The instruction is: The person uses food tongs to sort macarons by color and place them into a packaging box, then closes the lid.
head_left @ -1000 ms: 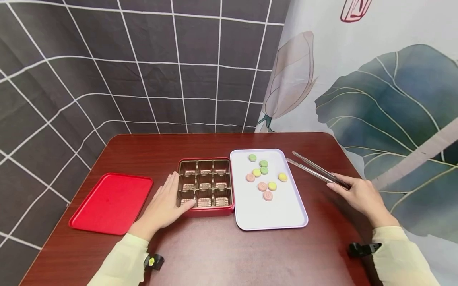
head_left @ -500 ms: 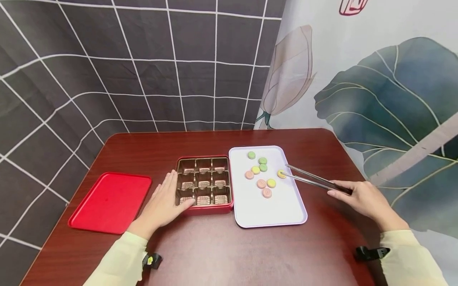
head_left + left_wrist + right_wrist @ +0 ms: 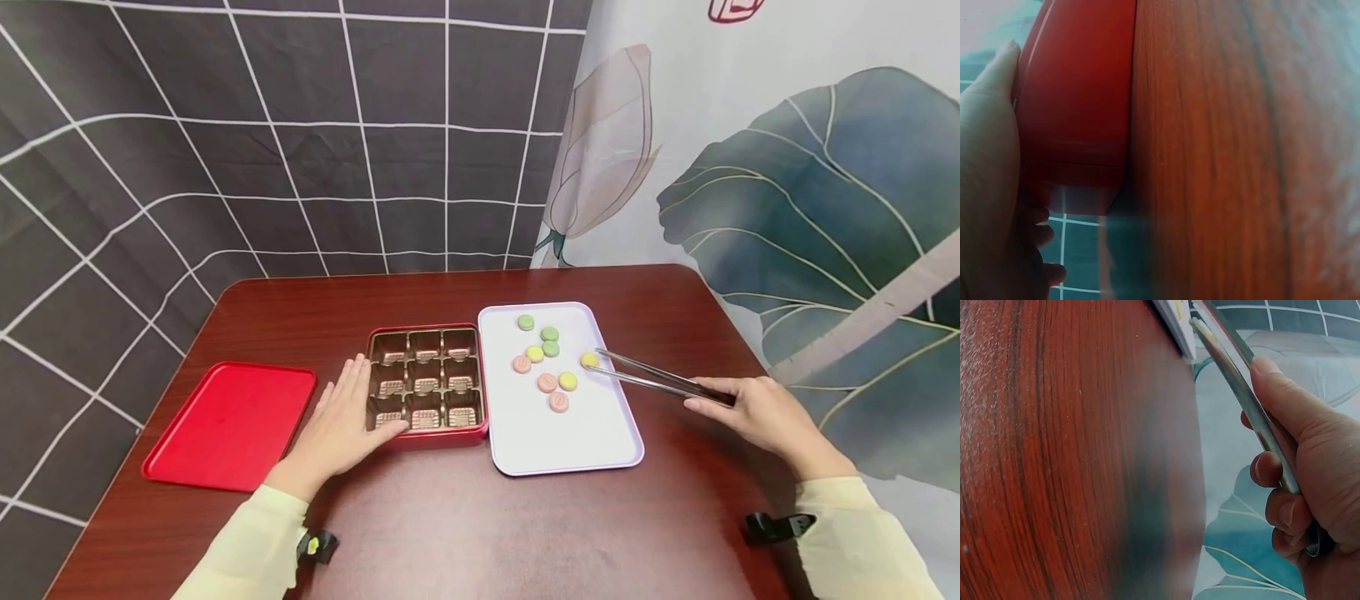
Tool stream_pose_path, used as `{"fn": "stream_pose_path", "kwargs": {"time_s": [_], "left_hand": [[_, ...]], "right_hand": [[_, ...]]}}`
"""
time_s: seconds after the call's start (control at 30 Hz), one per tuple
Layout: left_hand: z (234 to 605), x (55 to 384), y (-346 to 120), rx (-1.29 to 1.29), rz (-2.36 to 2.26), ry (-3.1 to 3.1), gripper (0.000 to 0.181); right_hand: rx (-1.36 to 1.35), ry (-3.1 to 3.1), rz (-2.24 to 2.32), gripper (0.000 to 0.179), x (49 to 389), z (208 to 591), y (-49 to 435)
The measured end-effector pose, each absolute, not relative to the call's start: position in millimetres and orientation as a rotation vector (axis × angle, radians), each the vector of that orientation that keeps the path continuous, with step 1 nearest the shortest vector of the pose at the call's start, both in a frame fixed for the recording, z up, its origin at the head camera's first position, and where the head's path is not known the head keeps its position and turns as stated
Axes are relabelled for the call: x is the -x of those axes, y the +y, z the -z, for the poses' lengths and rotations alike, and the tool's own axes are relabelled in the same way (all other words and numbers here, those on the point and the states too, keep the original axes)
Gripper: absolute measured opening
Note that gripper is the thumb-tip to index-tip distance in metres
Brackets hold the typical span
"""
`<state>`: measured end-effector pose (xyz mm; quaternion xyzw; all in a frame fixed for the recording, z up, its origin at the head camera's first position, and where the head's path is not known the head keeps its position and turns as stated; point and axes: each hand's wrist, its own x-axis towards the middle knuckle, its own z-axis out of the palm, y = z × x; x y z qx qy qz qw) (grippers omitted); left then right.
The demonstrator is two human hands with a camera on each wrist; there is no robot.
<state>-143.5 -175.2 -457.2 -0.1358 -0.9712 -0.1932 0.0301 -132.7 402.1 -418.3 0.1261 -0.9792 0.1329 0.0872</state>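
three green macarons (image 3: pixel 550 334) toward the far edge of one white tray (image 3: pixel 562 454); three yellow macarons (image 3: pixel 567 382), one of them near the right edge; three pink macarons (image 3: pixel 558 402), one of them nearest the left edge; nine macarons in all. one red box (image 3: pixel 442 440) along the tray's left edge, with nine compartments (image 3: pixel 424 382) in three rows of three. one red lid (image 3: pixel 232 425) near the left edge of one table (image 3: pixel 480 525). one pair of tongs (image 3: pixel 703 391), its two tips over the tray's right edge. two hands: one left hand (image 3: pixel 336 429), one right hand (image 3: pixel 768 418).
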Motion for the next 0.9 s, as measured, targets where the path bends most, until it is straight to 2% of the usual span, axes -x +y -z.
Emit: {"fn": "stream_pose_path", "kwargs": {"time_s": [0.9], "left_hand": [[457.9,143.6,-174.6,0.398,0.625,-3.009,0.114]], "right_hand": [[-0.355,-3.006,-0.345,0.052,137.4,414.6,396.1]]}}
